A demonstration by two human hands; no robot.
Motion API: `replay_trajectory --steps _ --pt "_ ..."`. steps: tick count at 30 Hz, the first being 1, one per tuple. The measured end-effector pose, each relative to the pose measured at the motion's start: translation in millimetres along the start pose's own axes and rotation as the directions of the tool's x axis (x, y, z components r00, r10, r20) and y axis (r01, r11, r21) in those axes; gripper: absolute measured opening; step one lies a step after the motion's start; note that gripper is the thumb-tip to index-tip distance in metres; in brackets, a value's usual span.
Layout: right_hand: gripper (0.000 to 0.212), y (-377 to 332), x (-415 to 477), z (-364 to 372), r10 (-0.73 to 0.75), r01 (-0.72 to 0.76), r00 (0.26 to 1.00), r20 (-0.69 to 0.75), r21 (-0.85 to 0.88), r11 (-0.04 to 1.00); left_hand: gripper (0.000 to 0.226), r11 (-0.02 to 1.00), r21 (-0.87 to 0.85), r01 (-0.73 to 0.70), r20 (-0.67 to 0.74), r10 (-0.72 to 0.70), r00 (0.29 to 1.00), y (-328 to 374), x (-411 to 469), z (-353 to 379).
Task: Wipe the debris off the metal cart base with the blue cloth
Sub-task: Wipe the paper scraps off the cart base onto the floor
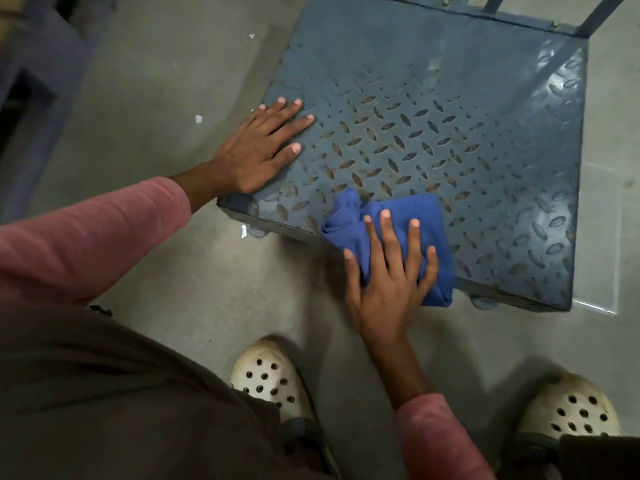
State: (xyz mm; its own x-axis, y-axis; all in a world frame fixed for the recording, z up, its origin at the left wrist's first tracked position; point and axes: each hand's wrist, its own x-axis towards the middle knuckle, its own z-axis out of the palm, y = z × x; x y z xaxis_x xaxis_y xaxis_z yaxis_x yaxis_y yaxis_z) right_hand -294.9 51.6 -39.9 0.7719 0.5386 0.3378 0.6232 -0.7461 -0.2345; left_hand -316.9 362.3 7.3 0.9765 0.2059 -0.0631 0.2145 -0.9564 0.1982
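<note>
Head view: a smooth concrete floor (166,98) carries one square grey-blue metal cart base (450,116), embossed with raised diamond tread. The left hand (256,150) lies flat and spread on its left edge. The right hand (388,282), fingers straight, presses one bunched blue cloth (349,216) onto the near edge. Two perforated white clogs (266,375) stand nearby.

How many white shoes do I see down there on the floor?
2. One white shoe is at the bottom centre, partly covered by clothing; the other white shoe is at the bottom right.
</note>
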Motion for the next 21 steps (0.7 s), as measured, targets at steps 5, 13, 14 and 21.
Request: replay_trajectory --steps 5,13,14,21 --pt "0.058 -30 12 4 -0.207 0.196 0.967 0.150 0.087 0.977 0.064 0.998 -0.016 -0.056 0.035 0.057 0.998 -21 2 -7" --pt "0.058 -77 36 13 -0.442 0.397 0.850 0.288 0.201 0.895 0.060 0.962 0.134 -0.237 0.089 0.227 0.970 -57 17 -31" --pt "0.058 -82 38 15 -0.464 0.416 0.835 0.296 0.214 0.884 0.059 0.963 0.144 -0.227 0.088 0.216 0.972 -60 20 -32" --pt "0.056 -132 67 34 -0.630 0.580 0.699 0.340 0.247 0.776 0.056 0.961 0.130 -0.246 0.070 0.238 0.969 -74 28 -25"
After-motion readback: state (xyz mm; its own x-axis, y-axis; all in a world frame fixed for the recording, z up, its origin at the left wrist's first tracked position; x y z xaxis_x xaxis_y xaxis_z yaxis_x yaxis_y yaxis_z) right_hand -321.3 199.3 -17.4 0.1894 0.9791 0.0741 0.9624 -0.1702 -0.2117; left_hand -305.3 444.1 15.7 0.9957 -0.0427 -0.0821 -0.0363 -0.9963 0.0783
